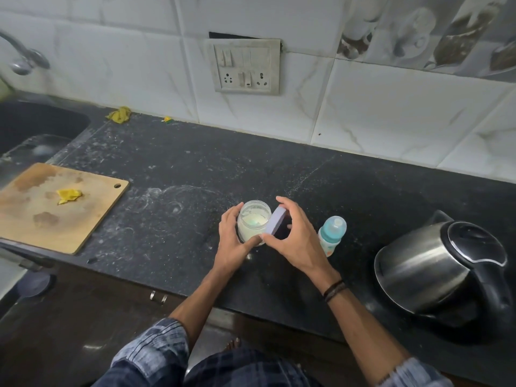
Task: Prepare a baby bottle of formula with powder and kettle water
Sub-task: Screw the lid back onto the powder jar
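View: head camera, looking down at a dark stone counter point(173, 174).
Jar: a clear jar point(252, 229) stands upright on the counter near the front edge, mouth uncovered, pale powder inside.
Inside jar: a faint green shape lies in the powder, possibly a scoop; too blurred to say.
Left hand: the left hand point(233, 241) grips the jar, fingers curled round its left side, thumb across the front.
Lid: a pale purple lid point(275, 220) is tilted on edge at the jar's right rim, off the mouth.
Right hand: the right hand point(296, 236) holds the lid, fingers arched over the top, thumb below.
Bottle: a baby bottle point(332, 233) with a teal collar and clear cap stands upright just right of the right hand, between jar and kettle.
Kettle: a steel kettle point(430, 263) with black lid and handle sits on a black base at the right, lid closed.
Left side: a wooden cutting board point(36, 216) carries a yellow scrap point(69, 195); a sink point(36, 127) lies behind it.
Wall: a switch plate point(245, 67) is set in white tiles.
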A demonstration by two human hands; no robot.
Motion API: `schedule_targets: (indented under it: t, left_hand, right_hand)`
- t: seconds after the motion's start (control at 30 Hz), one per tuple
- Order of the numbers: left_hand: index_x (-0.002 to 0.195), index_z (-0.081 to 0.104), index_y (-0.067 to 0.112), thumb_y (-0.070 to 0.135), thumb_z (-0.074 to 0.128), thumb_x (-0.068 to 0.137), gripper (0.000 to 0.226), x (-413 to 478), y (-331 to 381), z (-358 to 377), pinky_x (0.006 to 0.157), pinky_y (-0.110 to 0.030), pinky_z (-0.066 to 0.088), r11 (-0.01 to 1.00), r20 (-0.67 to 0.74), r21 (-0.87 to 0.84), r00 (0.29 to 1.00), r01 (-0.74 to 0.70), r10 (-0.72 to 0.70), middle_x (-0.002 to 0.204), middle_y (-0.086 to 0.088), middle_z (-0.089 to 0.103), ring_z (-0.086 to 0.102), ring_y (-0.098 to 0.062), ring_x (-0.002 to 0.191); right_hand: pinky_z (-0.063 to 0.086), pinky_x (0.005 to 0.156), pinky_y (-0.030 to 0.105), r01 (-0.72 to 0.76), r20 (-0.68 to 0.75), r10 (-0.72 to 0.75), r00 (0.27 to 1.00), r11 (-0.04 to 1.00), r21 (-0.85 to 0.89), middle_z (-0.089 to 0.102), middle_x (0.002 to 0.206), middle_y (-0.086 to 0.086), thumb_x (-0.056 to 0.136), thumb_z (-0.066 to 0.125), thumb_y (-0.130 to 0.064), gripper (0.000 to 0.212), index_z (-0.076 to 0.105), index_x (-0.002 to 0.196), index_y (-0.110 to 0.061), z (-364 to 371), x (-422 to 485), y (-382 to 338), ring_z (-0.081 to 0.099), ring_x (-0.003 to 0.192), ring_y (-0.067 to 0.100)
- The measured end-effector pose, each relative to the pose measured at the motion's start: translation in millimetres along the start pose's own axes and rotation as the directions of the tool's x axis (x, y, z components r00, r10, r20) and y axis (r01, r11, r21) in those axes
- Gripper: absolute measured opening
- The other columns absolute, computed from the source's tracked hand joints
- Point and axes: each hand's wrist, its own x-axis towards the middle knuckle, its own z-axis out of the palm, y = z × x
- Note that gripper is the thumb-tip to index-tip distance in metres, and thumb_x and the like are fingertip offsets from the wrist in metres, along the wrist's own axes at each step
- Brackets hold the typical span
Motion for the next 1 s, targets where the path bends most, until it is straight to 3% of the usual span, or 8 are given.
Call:
schedule_targets:
  t: [0.1,0.27,0.4,0.53,0.7,0.9,1.0]
  left_hand:
    - [0.145,0.038,0.034,0.051,0.078,0.071,0.086,1,2,1,0.113,-0.034,0.034,1.000,0.009,0.001,1.000,0.002,-0.002,0.144,0.018,0.034,0.031,-0.004,0.139]
    - [0.131,0.031,0.060,0.046,0.080,0.069,0.081,2,6,2,0.107,-0.023,0.032,1.000,0.009,-0.003,1.000,-0.008,0.009,0.138,0.032,0.029,0.031,-0.003,0.137]
    - [0.131,0.035,0.055,0.046,0.083,0.067,0.081,4,3,5,0.107,-0.030,0.037,1.000,0.001,-0.028,1.000,-0.003,0.003,0.135,0.031,0.031,0.035,-0.007,0.135]
    - [0.122,0.033,0.067,0.050,0.080,0.064,0.076,5,6,6,0.103,-0.027,0.038,1.000,0.003,-0.023,1.000,0.013,-0.013,0.129,0.038,0.029,0.037,-0.008,0.132]
    - [0.129,0.036,0.045,0.054,0.076,0.062,0.079,7,3,6,0.099,-0.020,0.035,0.999,0.013,-0.029,1.000,0.022,-0.022,0.130,0.030,0.030,0.036,-0.007,0.131]
    - [0.133,0.038,0.040,0.052,0.079,0.061,0.084,8,-1,7,0.105,-0.027,0.039,0.999,0.016,-0.038,0.999,0.038,-0.038,0.132,0.024,0.033,0.038,-0.006,0.131]
    - [0.131,0.035,0.050,0.054,0.079,0.060,0.083,7,1,6,0.105,-0.022,0.035,0.998,0.024,-0.056,0.999,0.033,-0.032,0.134,0.023,0.033,0.035,-0.005,0.133]
  right_hand:
    - [0.049,0.109,0.040,0.010,0.033,-0.010,0.999,1.000,-0.005,0.046,0.150,-0.010,0.078,0.086,-0.036,0.089,0.034,0.150,-0.038,-2,12,-7,0.045,0.135,0.007]
    - [0.043,0.103,0.034,0.010,0.129,0.003,0.992,0.995,-0.098,0.049,0.149,-0.008,0.080,0.084,-0.033,0.086,0.035,0.151,-0.035,-1,32,-22,0.045,0.134,0.018]
    - [0.042,0.105,0.034,0.032,0.199,0.006,0.980,0.982,-0.186,0.052,0.147,-0.005,0.082,0.080,-0.031,0.080,0.040,0.151,-0.028,3,44,-33,0.041,0.135,0.020]
    - [0.040,0.104,0.031,0.107,0.248,-0.026,0.968,0.942,-0.317,0.048,0.150,-0.007,0.082,0.078,-0.033,0.075,0.046,0.149,-0.025,11,51,-38,0.040,0.134,0.020]
    - [0.046,0.102,0.036,0.165,0.293,-0.036,0.955,0.887,-0.431,0.047,0.146,-0.004,0.083,0.077,-0.042,0.074,0.048,0.148,-0.023,16,56,-41,0.043,0.127,0.021]
    - [0.046,0.100,0.038,0.152,0.273,-0.014,0.962,0.857,-0.492,0.049,0.142,0.001,0.083,0.074,-0.053,0.076,0.048,0.147,-0.022,19,55,-44,0.044,0.124,0.023]
    - [0.046,0.096,0.038,0.127,0.254,0.012,0.967,0.843,-0.522,0.049,0.141,0.002,0.082,0.070,-0.066,0.081,0.048,0.147,-0.021,20,54,-45,0.044,0.124,0.024]
